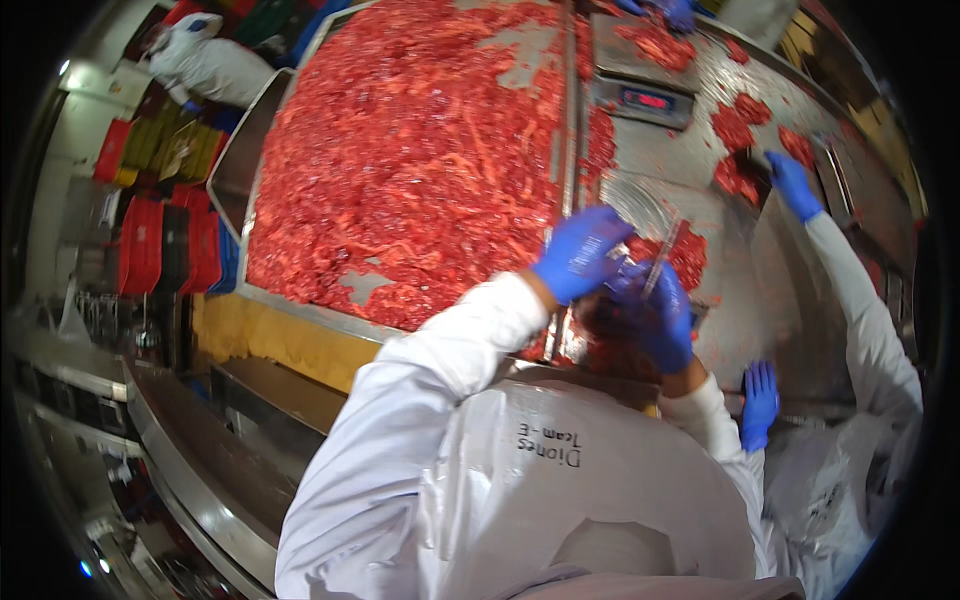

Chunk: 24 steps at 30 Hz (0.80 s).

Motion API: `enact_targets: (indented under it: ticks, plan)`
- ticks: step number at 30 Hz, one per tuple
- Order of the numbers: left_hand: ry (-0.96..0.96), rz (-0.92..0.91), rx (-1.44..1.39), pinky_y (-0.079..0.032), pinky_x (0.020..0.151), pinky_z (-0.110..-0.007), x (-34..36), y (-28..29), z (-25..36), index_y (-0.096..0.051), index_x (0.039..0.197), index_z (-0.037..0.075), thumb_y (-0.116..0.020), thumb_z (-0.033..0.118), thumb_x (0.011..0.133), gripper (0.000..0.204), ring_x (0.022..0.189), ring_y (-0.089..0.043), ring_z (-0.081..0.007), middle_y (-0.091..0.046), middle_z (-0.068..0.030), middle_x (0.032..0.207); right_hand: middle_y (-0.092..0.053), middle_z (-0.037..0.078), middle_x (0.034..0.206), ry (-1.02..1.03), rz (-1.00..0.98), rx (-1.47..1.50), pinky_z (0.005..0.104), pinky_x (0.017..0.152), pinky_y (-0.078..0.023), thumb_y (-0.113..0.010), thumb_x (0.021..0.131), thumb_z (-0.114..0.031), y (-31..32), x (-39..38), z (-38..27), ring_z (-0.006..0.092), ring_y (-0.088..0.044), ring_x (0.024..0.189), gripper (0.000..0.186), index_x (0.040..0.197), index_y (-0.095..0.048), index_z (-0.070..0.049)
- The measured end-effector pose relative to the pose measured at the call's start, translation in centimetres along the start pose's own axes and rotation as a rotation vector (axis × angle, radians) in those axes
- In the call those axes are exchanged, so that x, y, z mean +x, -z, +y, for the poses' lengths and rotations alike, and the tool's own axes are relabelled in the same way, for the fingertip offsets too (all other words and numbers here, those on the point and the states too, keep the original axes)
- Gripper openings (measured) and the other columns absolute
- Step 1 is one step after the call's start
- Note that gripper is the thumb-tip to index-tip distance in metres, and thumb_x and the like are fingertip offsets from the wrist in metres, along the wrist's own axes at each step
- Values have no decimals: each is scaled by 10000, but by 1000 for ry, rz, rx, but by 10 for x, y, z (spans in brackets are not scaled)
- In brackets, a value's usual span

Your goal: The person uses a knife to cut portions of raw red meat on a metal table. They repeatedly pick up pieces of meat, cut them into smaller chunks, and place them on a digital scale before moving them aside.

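Both my hands wear blue gloves and work close together at the metal divider point(570, 130) beside a big heap of red meat trimmings point(400, 160). My left hand point(580, 256) is bent over the divider, its fingers curled together and their tips hidden. Beside it, my right hand point(660, 318) is closed, with a thin, pale, straight-edged strip point(661, 255) rising past its fingers. What that strip belongs to is blurred. Just beyond my right hand, a small pile of red meat point(688, 258) lies on the steel table. Something dark and shiny shows under my hands.
A scale point(645, 100) with a lit red display stands on the steel table point(780, 290), meat on it. At right, a co-worker's gloved hands point(793, 186) are near meat pieces point(735, 125). Another co-worker's gloves point(675, 12) show at top. Stacked crates point(170, 245) stand at left.
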<state>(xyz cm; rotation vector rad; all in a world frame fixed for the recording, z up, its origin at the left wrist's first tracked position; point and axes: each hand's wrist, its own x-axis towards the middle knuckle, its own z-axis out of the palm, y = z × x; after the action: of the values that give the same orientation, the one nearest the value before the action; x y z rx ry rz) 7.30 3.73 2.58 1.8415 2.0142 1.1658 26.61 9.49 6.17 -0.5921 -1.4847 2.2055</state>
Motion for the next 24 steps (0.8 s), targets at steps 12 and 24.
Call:
enact_targets:
  ticks: [12,24]
  plan:
    - [182,-96,84,-561,812,-484,-12,-14,-3,-736,968,72,-675,232,879,193,924,-685,-375,-694,-163,960,-710,93,1038,-322,-54,-101,338,793,-568,-545,1074,-209,51,-51,46,190,-702,914,198,1100,-652,-44]
    - [331,-120,-12,-563,752,-466,-19,-3,-6,-722,867,86,-683,193,846,115,846,-693,-382,-711,-167,878,-688,21,1071,-283,-119,-86,277,855,-553,-603,1062,-360,62,-52,48,122,-664,975,348,1185,-646,-37]
